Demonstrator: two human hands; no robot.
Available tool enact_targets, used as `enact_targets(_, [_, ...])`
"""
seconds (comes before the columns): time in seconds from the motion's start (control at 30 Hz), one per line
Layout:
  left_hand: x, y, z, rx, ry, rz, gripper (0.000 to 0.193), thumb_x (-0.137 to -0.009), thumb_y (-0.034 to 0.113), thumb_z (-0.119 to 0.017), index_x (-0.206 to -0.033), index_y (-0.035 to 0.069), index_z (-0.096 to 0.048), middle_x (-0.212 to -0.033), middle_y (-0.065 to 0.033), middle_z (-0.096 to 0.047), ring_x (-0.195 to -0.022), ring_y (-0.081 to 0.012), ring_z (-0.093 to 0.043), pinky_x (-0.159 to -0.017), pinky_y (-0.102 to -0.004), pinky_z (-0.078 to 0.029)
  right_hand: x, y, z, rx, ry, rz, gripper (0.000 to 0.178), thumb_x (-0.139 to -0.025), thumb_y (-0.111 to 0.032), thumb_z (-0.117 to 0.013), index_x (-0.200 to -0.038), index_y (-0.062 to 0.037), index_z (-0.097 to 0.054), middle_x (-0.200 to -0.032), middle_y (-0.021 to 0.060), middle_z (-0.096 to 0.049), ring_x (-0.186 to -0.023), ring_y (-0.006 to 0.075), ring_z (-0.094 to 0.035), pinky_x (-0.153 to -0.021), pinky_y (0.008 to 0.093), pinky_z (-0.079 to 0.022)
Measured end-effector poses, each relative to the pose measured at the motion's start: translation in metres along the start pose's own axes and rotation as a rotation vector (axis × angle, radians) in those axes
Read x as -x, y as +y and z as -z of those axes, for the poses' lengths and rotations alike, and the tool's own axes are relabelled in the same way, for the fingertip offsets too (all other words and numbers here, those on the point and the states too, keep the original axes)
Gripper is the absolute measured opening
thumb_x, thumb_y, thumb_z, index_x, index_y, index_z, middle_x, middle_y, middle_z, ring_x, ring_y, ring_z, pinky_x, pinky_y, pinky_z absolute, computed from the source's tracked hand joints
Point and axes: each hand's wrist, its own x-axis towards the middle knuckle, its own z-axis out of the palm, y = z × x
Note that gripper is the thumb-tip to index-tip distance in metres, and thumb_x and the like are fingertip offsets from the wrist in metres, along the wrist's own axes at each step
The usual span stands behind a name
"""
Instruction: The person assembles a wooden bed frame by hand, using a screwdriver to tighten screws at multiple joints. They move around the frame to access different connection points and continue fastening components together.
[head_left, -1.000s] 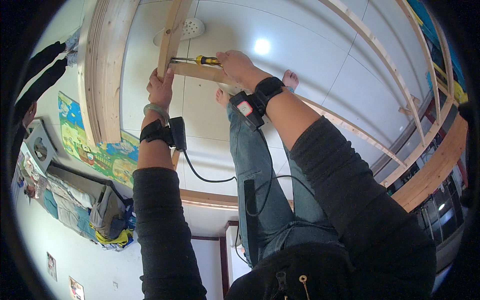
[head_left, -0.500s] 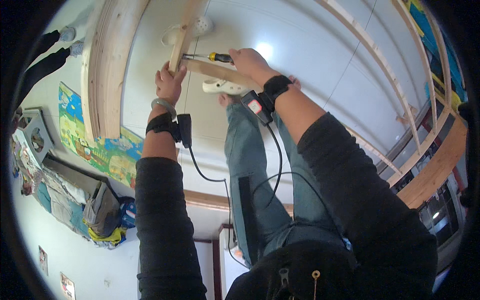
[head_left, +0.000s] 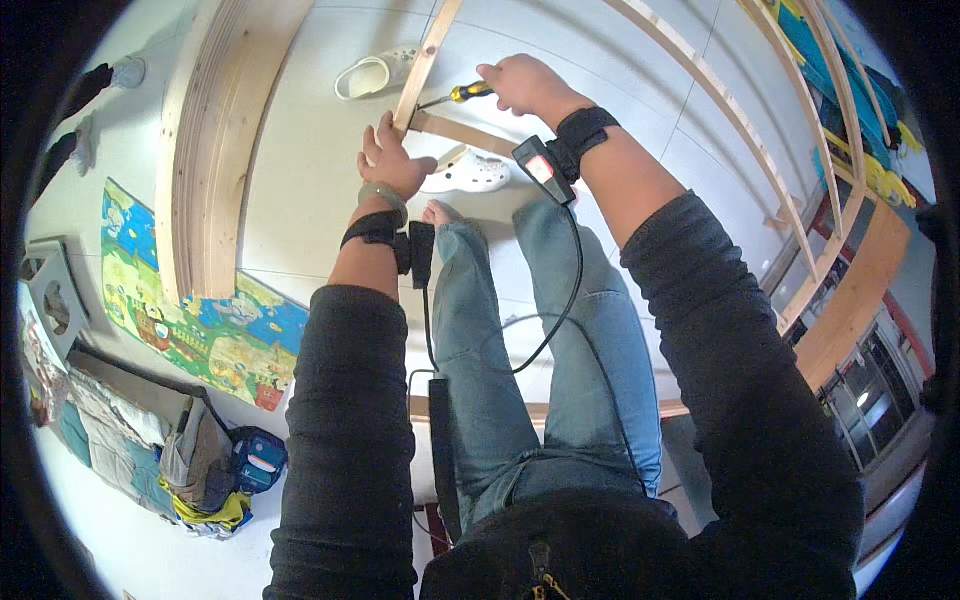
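My right hand (head_left: pixel 530 85) is closed around the yellow-and-black handle of a screwdriver (head_left: pixel 472 92). Its shaft slants left to the corner where a narrow wooden slat (head_left: pixel 428 60) meets a wooden crosspiece (head_left: pixel 465 134). Whether the tip sits in a screw is too small to see. Just below that joint, my left hand (head_left: pixel 395 168) has its fingers spread and thumb out, with one fingertip at the slat's lower end.
White clogs (head_left: pixel 372 76) lie on the tiled floor by my bare feet. A long stack of boards (head_left: pixel 215 150) stands left, over a colourful mat (head_left: pixel 200 325). Slatted wooden framing (head_left: pixel 745 115) curves along the right. Another person's legs (head_left: pixel 85 95) show far left. Cables hang from my wrist devices.
My left hand has loosened from around the slat and spread its fingers. The right hand and screwdriver have shifted up and right in view, and the shaft is tilted more. My view has shifted too.
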Motion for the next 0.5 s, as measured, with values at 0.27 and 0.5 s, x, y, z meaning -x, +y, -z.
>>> enact_targets(0.27, [-0.004, -0.003, -0.012, -0.004, 0.012, 0.108, 0.098, -0.058, 0.034, -0.069, -0.138, 0.028, -0.012, -0.145, -0.0123, -0.006, -0.131, -0.0407, -0.001, -0.106, -0.0477, -0.008, 0.009, -0.004, -0.055, -0.043, 0.331, -0.03, 0.032, -0.082, -0.033, -0.049, -0.096, -0.0067, -0.061, -0.09, 0.015, -0.063, -0.086, 0.0317, -0.059, -0.077, 0.0386, -0.046])
enact_targets(0.5, [-0.019, -0.019, -0.006, -0.227, -0.055, -0.139, 0.103, -0.061, 0.047, -0.067, -0.138, 0.006, -0.012, -0.143, -0.0134, -0.016, -0.132, -0.0346, -0.012, -0.106, -0.0449, -0.011, 0.044, 0.086, -0.088, -0.559, 0.817, -0.485, 0.031, -0.086, -0.029, -0.047, -0.098, -0.0034, -0.058, -0.09, 0.0208, -0.061, -0.087, 0.0359, -0.058, -0.077, 0.0405, -0.046])
